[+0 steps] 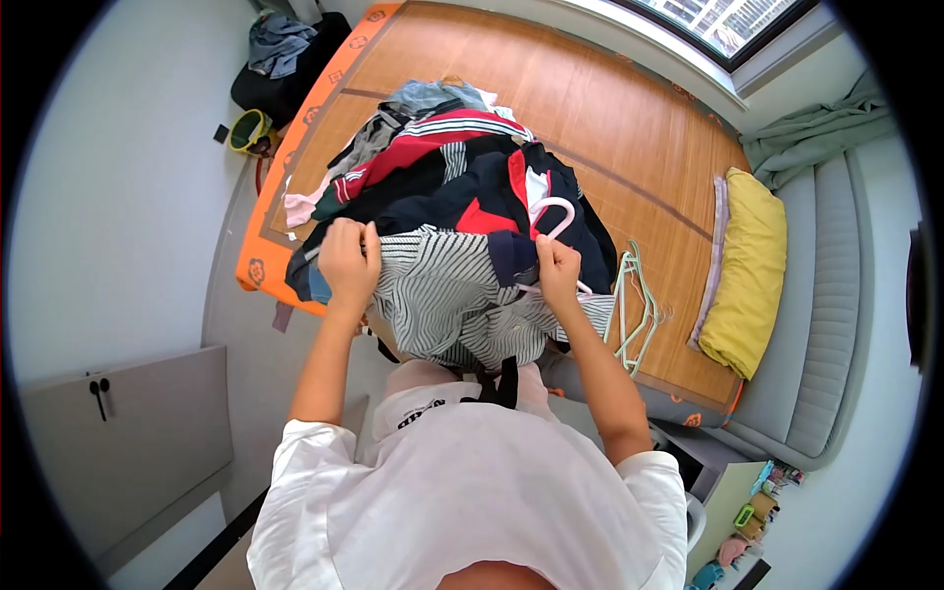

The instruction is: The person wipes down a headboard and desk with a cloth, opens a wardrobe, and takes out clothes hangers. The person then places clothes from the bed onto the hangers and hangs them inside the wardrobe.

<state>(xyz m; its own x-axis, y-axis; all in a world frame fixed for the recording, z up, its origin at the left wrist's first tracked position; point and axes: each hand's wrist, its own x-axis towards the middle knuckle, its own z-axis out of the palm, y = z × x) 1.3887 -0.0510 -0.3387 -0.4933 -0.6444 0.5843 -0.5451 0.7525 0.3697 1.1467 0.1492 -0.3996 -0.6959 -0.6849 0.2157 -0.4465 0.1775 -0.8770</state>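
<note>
A black-and-white striped shirt [442, 295] with a navy collar hangs between my two hands over the near edge of the bed. My left hand [350, 260] is closed on its left part. My right hand [559, 269] grips the shirt beside the collar. A pale pink hanger [557, 205] has its hook sticking up just above my right hand; its lower part is partly hidden by the shirt. Behind lies a heap of clothes [393, 202], with a red jacket [418, 147] and dark garments.
Light green hangers [635, 305] lie on the bed mat [590, 108] to the right of the heap. Farther right are a folded yellow quilt [749, 275] and a grey padded headboard [824, 305]. At the back left stand a yellow-rimmed bin [252, 132] and a black seat [313, 79] with clothing.
</note>
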